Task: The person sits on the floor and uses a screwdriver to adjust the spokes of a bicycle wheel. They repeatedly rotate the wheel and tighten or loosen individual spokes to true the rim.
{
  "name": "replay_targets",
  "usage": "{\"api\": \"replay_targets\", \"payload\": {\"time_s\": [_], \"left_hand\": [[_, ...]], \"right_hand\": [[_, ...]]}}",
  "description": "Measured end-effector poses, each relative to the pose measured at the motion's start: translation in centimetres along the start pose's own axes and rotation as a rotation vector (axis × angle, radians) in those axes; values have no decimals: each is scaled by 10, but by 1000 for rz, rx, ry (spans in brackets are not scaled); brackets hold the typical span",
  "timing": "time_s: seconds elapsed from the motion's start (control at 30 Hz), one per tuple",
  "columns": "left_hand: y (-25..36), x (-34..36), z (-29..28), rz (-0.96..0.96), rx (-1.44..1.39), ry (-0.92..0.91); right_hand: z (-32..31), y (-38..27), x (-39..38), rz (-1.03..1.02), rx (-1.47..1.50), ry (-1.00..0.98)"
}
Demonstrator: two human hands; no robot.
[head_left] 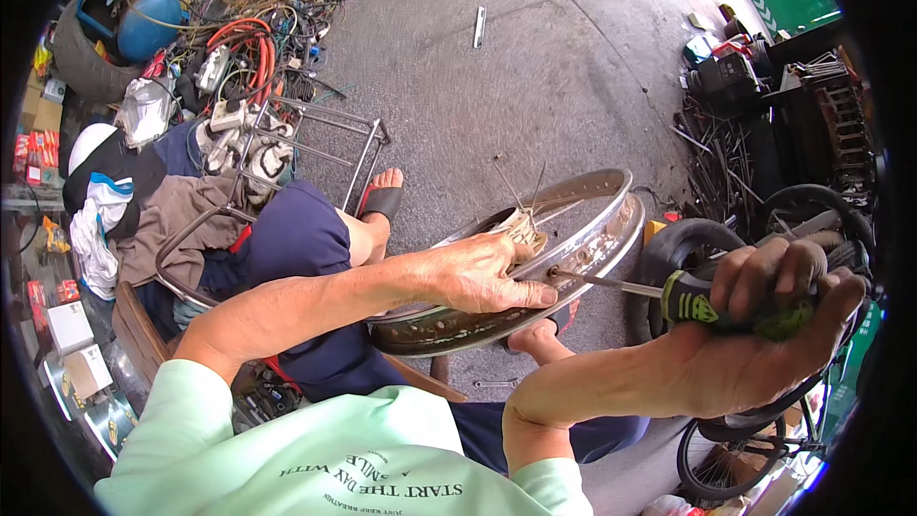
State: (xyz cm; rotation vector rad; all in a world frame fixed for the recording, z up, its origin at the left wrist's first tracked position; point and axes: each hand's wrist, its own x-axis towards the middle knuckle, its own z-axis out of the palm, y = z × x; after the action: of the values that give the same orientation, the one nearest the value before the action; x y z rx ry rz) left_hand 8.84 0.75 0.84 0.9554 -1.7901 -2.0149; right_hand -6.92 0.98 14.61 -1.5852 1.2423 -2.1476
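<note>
A worn metal wheel rim (626, 234) is tilted across my lap, its inner channel facing me. My left hand (482, 272) is closed on the near part of the rim, with the thumb along its edge. A pale hub (521, 227) with a few loose spokes shows beyond that hand, inside the rim. My right hand (740, 349) grips the green and black handle of a screwdriver (690, 298). The screwdriver's shaft points left, and its tip meets the rim at a small hole beside my left thumb.
On the left are a metal-framed stool (315, 119), tangled hoses (253, 53), a blue tank (153, 14) and cloths. To the right lie a black tyre (673, 253), scattered metal rods (712, 167) and a bicycle wheel (707, 463). A wrench (495, 383) rests on the ground.
</note>
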Motion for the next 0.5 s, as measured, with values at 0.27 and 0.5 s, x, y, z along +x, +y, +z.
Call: {"api": "replay_targets", "payload": {"time_s": [0.27,0.5], "left_hand": [[-4,6,2,-56,22,-11],[2,7,4,40,46,18]], "right_hand": [[-21,15,22,224,422,-177],[-30,27,33,261,733,-452]]}}
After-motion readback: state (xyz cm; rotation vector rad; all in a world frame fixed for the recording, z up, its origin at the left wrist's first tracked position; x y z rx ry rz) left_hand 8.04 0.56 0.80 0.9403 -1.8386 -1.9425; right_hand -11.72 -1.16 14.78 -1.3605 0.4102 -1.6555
